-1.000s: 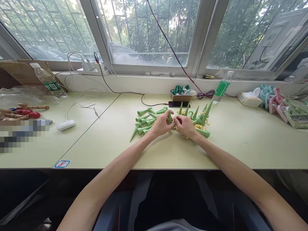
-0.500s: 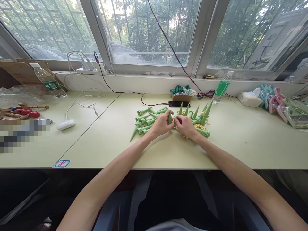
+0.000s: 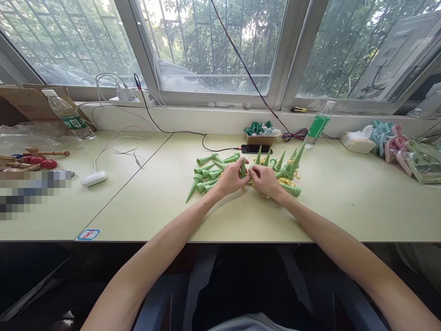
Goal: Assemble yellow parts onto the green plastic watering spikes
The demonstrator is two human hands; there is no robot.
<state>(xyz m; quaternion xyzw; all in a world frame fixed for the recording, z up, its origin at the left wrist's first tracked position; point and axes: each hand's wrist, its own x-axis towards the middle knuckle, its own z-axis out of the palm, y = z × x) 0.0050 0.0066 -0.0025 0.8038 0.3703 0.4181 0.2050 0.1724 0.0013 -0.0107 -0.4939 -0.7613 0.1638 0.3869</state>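
My left hand (image 3: 231, 178) is closed around a green plastic watering spike (image 3: 243, 168), its tip pointing up. Right beside it, my right hand (image 3: 264, 180) pinches at the spike's side; a bit of yellow shows there, but the fingers cover what they hold. Several more green spikes (image 3: 203, 186) lie to the left of my left hand. Past my right hand, other spikes (image 3: 296, 162) stand tip up or lie among small yellow plastic pieces (image 3: 287, 182).
Behind the spikes lie a phone (image 3: 257, 149) on a cable and a small box (image 3: 262, 139) of green items. A water bottle (image 3: 319, 125) and tissue box (image 3: 358, 142) stand right. A white mouse (image 3: 94, 178), cables and wooden toys (image 3: 32, 161) are left.
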